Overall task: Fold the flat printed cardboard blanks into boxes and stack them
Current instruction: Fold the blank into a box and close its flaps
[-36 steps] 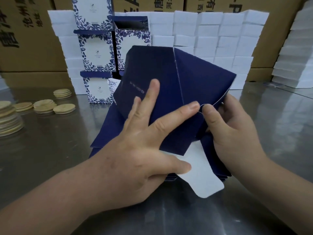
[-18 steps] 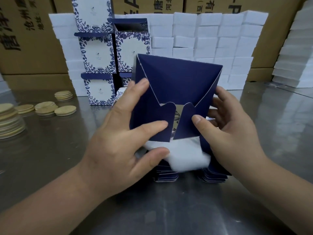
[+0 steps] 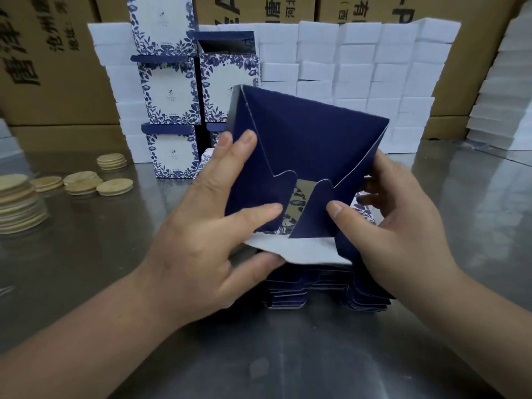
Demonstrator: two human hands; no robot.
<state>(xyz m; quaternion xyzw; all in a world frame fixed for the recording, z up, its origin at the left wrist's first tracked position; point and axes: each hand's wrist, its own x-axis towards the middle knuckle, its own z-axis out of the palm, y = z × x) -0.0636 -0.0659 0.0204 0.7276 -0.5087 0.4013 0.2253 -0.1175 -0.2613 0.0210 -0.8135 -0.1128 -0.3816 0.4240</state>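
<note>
- The step in hand, as I judge it, is closing the bottom of one half-formed navy blue cardboard box (image 3: pixel 311 133). I hold it tilted up, just above the pile of flat navy blue blanks (image 3: pixel 316 286) on the brushed steel table (image 3: pixel 288 355).
- My left hand (image 3: pixel 201 234) grips the box's left side. The thumb presses on the left rounded navy tongue flap (image 3: pixel 259 203), the forefinger lies up the panel, and a lower finger sits under the white-faced bottom flap (image 3: pixel 302 250).
- My right hand (image 3: pixel 400 226) pinches the right side, thumb on the right rounded navy tongue flap (image 3: pixel 315 214). The other fingers are behind the wall, mostly hidden.
- The two tongues do not meet, and floral print shows through the gap between them. The white flap is not yet tucked.
- Next, I judge, both tongues must be pressed inward and level, then the white flap swung up and locked. The walls need to stay square so the creases do not buckle.
- Edges to mind are the cut edges of the tongues by my thumbs and the box's upper corners. Those corners point towards the stack of finished blue-and-white floral boxes (image 3: pixel 169 90) behind.
- For room, there is bare steel in front of me and to the right. Small piles of round pale wooden discs (image 3: pixel 86 182) lie well apart to the left. A wall of white foam blocks (image 3: pixel 359 67) closes the far side.
</note>
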